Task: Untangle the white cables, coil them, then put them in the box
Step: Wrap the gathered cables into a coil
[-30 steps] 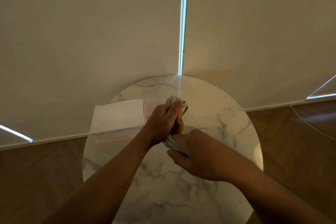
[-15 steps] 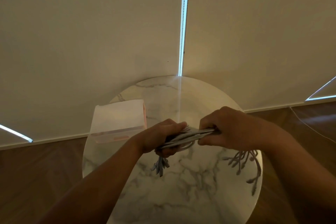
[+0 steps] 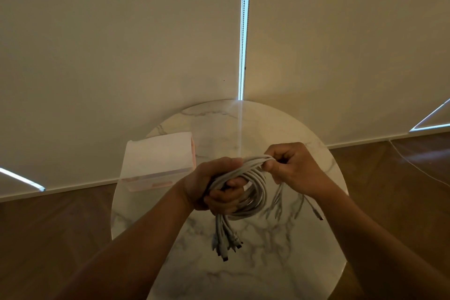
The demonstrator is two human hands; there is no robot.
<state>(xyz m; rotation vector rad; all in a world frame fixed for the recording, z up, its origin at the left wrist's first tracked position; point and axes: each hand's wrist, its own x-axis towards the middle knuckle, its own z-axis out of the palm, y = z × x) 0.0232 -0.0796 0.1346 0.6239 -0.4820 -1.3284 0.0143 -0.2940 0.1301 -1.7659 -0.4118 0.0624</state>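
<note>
A bundle of white cables (image 3: 253,192) hangs in a loose coil above the round marble table (image 3: 243,263). My left hand (image 3: 214,185) is closed around the coil's left side. My right hand (image 3: 292,163) pinches the same strands at the top right. One cluster of plug ends (image 3: 226,243) dangles below my left hand, and more loose ends (image 3: 314,209) trail under my right wrist. The clear box with a pink base (image 3: 158,161) stands on the table's left edge, just left of my left hand, apart from the cables.
Pale roller blinds (image 3: 121,44) with a bright gap and a bead chain (image 3: 244,31) fill the background right behind the table. Dark wooden floor (image 3: 48,226) lies on both sides. A thin wire (image 3: 414,165) runs along the floor at right.
The cables were first held as an upright bundle, then pulled out flat between both hands. Now they are looped round into a coil, and my right hand has moved in closer to my left.
</note>
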